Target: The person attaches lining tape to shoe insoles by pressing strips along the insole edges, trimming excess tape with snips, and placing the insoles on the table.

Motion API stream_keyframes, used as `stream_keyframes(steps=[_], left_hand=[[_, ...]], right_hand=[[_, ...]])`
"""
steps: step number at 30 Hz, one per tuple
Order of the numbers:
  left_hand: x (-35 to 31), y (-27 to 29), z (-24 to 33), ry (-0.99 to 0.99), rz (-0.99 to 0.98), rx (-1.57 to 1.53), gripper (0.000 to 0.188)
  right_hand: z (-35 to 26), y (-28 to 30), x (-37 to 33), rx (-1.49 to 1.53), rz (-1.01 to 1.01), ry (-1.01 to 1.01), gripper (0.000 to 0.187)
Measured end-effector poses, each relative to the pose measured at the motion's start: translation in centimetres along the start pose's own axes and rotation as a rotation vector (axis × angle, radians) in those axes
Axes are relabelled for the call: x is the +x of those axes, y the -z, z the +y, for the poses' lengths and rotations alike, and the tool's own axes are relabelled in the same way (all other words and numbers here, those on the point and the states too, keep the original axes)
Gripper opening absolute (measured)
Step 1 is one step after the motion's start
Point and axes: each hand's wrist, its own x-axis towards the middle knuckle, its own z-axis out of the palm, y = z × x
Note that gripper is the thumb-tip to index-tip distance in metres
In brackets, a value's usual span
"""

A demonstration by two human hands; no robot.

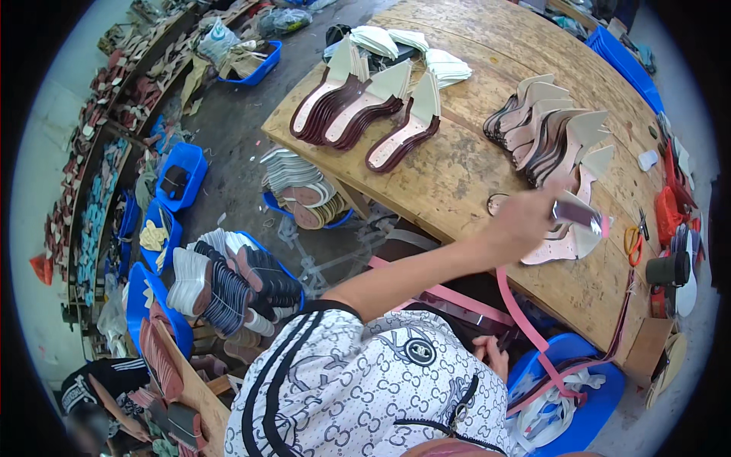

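Table (464,164) brightly lit, floor (240,114) dimmer — fisheye curves edges, rim hazy, corners black.

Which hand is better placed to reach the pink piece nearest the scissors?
Likely left: though holding something shiny, the left hand is near that pink piece; the right hand is beside the shirt.

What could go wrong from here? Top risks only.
The pink strip hangs between the table and the blue tub of tangled white straps, so it may snag. The dark red shoe-piece stacks near the table's edge could topple if bumped. The orange-handled scissors might get knocked off.
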Motion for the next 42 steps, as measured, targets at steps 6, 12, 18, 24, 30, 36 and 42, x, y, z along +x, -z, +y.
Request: stream_keyframes(steps=[6, 12, 18, 24, 30, 36, 42], left_hand=[[-4.4, -4.5, 1.3, -0.038, -0.499, 0.372, 0.055], [-7.1, -2.3, -0.3, 0.08, -0.604, 0.338, 0.061], [-8.0, -0.7, -0.8, 0.453, -0.673, -0.688, 0.068], [-6.2, -0.1, 0.7, 0.514, -0.598, -0.492, 0.036], [-7.2, -1.0, -0.8, 0.338, -0.754, -0.342, 0.029], [-5.7, -2.1, -0.6, 0.828, -0.7, -0.655, 0.024], [-6.3, -2.0, -2.4, 0.975, -0.444, -0.744, 0.018]], right_hand=[[-7.0, -3.6, 2.5, 0.08, 0.326, 0.482, 0.041], [-7.4, -2.9, 5.8, 0.223, 0.427, 0.587, 0.025], [-9.6, -3.0, 6.7, 0.129, 0.363, 0.624, 0.014], [-10.0, -0.8, 6.6, 0.024, 0.302, 0.606, 0.011], [-9.5, -0.2, 5.3, -0.135, 0.334, 0.593, 0.017], [-10.0, 0.7, 6.0, 0.041, 0.523, 0.64, 0.023], [-9.5, 1.5, 6.6, 0.027, 0.292, 0.43, 0.039]])
